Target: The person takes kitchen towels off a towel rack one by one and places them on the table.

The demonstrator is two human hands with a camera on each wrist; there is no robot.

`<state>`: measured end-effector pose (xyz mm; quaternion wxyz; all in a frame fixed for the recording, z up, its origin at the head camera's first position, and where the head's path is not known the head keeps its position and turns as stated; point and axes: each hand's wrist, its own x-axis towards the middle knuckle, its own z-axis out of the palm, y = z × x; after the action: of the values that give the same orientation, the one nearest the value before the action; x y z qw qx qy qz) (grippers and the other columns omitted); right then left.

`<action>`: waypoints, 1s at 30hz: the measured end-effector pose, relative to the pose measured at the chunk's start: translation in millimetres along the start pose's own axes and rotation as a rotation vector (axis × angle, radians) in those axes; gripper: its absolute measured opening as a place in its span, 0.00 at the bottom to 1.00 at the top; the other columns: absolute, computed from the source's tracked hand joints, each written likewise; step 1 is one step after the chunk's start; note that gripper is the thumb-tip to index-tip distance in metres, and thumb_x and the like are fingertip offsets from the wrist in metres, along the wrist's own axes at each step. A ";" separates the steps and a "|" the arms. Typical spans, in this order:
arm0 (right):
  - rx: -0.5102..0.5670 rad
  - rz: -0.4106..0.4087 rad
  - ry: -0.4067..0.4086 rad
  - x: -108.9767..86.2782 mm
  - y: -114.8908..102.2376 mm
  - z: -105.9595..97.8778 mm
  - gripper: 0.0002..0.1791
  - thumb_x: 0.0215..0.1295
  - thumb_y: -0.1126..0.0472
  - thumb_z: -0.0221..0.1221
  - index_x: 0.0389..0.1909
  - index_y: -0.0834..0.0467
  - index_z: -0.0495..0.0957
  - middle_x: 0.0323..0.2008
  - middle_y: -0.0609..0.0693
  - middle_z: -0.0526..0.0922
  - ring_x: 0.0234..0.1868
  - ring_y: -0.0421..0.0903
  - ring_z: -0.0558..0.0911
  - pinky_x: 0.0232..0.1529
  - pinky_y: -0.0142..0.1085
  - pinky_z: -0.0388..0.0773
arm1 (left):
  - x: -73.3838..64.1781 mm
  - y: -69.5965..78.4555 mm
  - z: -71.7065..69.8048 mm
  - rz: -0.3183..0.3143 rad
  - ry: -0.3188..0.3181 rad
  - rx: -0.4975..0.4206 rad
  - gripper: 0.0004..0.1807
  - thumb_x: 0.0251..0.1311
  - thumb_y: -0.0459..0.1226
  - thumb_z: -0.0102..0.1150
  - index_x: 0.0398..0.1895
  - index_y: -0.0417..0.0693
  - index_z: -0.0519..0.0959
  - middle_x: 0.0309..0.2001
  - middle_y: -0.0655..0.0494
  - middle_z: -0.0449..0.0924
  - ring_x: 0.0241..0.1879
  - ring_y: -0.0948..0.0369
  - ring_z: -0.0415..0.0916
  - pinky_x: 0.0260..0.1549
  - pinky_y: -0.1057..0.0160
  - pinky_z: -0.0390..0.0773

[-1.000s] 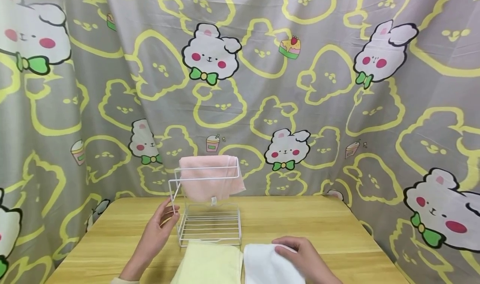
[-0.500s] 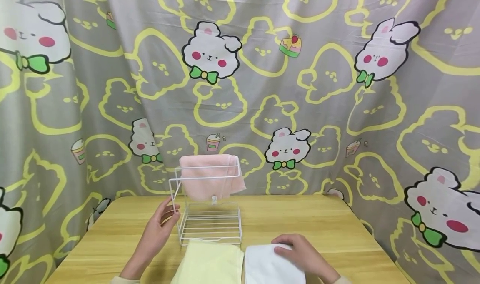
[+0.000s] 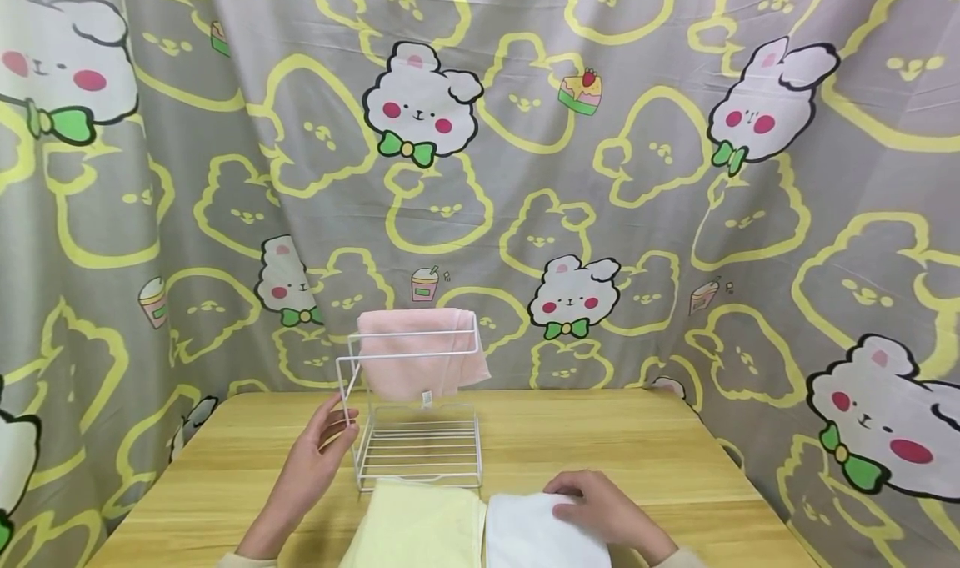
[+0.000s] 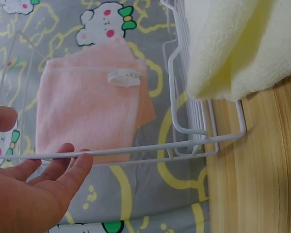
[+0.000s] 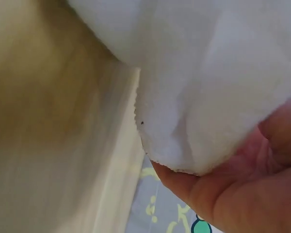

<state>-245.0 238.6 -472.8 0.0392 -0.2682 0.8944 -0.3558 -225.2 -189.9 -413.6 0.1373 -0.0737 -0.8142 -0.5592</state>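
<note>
My left hand [image 3: 318,451] holds the left front upright of a white wire rack [image 3: 420,482]. In the left wrist view, its fingers [image 4: 77,172] curl at the wire and the thumb stands apart. A folded pink towel [image 3: 420,359] with a small white tag hangs over the rack's upper bars. Before the rack lies a folded yellow towel [image 3: 420,526]. To its right, my right hand [image 3: 603,510] grips the far right part of a folded white towel [image 3: 525,530]. The right wrist view shows the white cloth between thumb and fingers [image 5: 194,191].
All of this stands on a light wooden table [image 3: 600,434]. A grey curtain [image 3: 510,176] with yellow outlines and white cartoon rabbits hangs behind and beside it. The rack's lower wire shelf [image 3: 420,451] sits low, close to the tabletop.
My right hand has shifted slightly at the white towel, whose far right edge sits a little differently. The left hand, rack, pink towel and yellow towel stay where they were.
</note>
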 end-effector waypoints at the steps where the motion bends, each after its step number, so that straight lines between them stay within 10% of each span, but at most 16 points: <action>1: 0.007 0.003 -0.004 0.1 -0.2 1.0 0.07 0.66 0.55 0.62 0.43 0.47 0.83 0.41 0.37 0.85 0.43 0.33 0.80 0.45 0.31 0.77 | -0.1 0.1 0.1 -0.001 -0.001 -0.003 0.33 0.72 0.45 0.52 0.75 0.51 0.54 0.61 0.44 0.72 0.63 0.47 0.69 0.48 0.76 0.73; 30: -0.021 0.033 0.112 3.7 -15.8 -20.4 0.09 0.69 0.51 0.58 0.44 0.48 0.82 0.41 0.42 0.86 0.41 0.34 0.81 0.40 0.32 0.78 | -1.1 2.8 -1.1 0.012 -0.008 -0.018 0.31 0.71 0.44 0.53 0.73 0.49 0.57 0.59 0.46 0.73 0.61 0.50 0.71 0.48 0.75 0.74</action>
<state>-246.4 239.7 -446.8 -0.0076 -0.2334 0.9031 -0.3602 -223.2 -189.9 -411.2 0.1367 -0.0821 -0.8092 -0.5654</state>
